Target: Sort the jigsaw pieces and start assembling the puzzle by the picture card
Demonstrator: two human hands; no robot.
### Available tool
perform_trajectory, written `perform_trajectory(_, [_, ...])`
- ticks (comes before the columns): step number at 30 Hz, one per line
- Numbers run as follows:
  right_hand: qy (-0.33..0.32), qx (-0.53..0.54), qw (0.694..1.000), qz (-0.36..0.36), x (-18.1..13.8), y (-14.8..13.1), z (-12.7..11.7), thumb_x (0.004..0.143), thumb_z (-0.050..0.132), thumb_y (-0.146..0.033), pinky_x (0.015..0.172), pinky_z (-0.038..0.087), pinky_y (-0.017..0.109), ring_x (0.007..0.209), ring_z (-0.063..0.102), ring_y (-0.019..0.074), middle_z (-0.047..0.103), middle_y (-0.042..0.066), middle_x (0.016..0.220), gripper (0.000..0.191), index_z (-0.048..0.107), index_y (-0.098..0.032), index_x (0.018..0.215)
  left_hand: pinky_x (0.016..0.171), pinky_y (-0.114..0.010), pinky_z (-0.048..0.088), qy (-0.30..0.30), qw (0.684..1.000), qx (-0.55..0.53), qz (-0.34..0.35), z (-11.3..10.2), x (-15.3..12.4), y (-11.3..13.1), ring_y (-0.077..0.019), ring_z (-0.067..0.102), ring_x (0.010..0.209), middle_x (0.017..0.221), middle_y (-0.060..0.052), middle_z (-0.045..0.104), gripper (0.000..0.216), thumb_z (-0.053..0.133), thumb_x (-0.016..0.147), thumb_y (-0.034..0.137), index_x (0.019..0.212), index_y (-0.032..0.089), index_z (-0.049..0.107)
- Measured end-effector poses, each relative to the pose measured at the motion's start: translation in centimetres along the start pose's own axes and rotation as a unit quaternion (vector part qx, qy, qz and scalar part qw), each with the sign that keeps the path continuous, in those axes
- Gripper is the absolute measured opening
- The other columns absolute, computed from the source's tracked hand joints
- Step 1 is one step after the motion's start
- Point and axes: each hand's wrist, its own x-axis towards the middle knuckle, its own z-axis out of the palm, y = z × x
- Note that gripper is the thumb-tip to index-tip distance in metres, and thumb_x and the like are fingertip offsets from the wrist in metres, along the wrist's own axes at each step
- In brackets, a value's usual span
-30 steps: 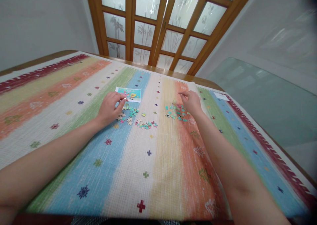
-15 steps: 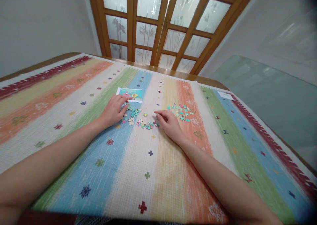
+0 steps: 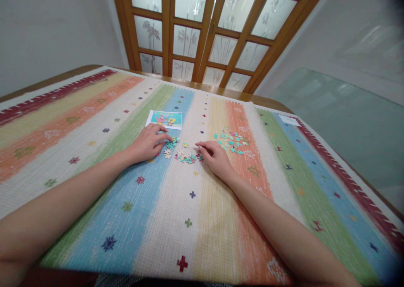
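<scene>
My left hand point(image 3: 149, 144) lies palm down with its fingers apart, the fingertips at a cluster of small jigsaw puzzle pieces point(image 3: 173, 142), partly covering it. Beyond that hand is a picture card point(image 3: 167, 119) with a pink and a yellow cartoon figure on turquoise. To the right, my right hand point(image 3: 216, 157) rests on the cloth with thumb and forefinger pinched together; whatever is between them is too small to make out. Close to its fingertips lies a row of mixed pieces point(image 3: 188, 159), with a single yellow-green piece point(image 3: 185, 145) above.
Another spread of loose turquoise pieces point(image 3: 232, 141) lies beyond my right hand. A striped tablecloth point(image 3: 170, 219) covers the table. A white slip point(image 3: 289, 120) is at the far right, and a glass-paned wooden door point(image 3: 195, 22) stands behind the table.
My left hand has drawn back from the picture card toward the puzzle pieces, uncovering the card's figures. The right hand stays nearly in place.
</scene>
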Motion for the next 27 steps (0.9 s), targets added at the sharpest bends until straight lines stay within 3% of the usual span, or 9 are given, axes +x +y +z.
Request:
perform_trajectory(5, [-0.005, -0.010, 1.000, 0.001, 0.0, 0.1, 0.0, 0.095, 0.053, -0.027, 0.088, 0.047, 0.040, 0.094, 0.064, 0.0231, 0.075, 0.006, 0.095, 0.023, 0.074, -0.025, 0.103, 0.107, -0.050, 0.037, 0.007, 1.000, -0.004, 0.004, -0.5, -0.1, -0.4, -0.0276, 0.049, 0.119, 0.122, -0.009, 0.056, 0.024, 0.051, 0.088, 0.017, 0.100, 0.023, 0.070])
perform_trajectory(10, [-0.012, -0.013, 1.000, 0.001, 0.0, 0.2, 0.1, 0.095, 0.053, -0.028, 0.088, 0.046, 0.041, 0.094, 0.064, 0.0233, 0.075, 0.006, 0.094, 0.023, 0.074, -0.026, 0.104, 0.109, -0.050, 0.036, -0.010, 1.000, -0.022, 0.011, -1.2, -0.1, -1.1, -0.0277, 0.048, 0.122, 0.127, -0.008, 0.056, 0.025, 0.051, 0.092, 0.020, 0.108, 0.027, 0.070])
perform_trajectory(19, [-0.014, -0.011, 1.000, -0.006, 0.0, 0.3, 0.1, 0.095, 0.055, -0.027, 0.088, 0.045, 0.039, 0.093, 0.064, 0.0226, 0.076, 0.005, 0.094, 0.022, 0.074, -0.025, 0.103, 0.096, -0.042, 0.043, -0.084, 0.994, -0.068, 0.004, -3.9, 0.1, -3.4, -0.0253, 0.058, 0.103, 0.104, -0.007, 0.065, 0.024, 0.053, 0.095, 0.040, 0.103, 0.025, 0.070])
perform_trajectory(27, [-0.019, -0.009, 1.000, -0.019, 0.1, 0.4, 0.2, 0.095, 0.055, -0.026, 0.089, 0.045, 0.040, 0.093, 0.065, 0.0220, 0.076, 0.004, 0.095, 0.021, 0.074, -0.027, 0.104, 0.091, -0.041, 0.047, -0.113, 0.993, -0.026, 0.000, -5.7, -0.8, -4.0, -0.0252, 0.061, 0.097, 0.099, -0.008, 0.067, 0.029, 0.046, 0.095, 0.038, 0.102, 0.027, 0.071])
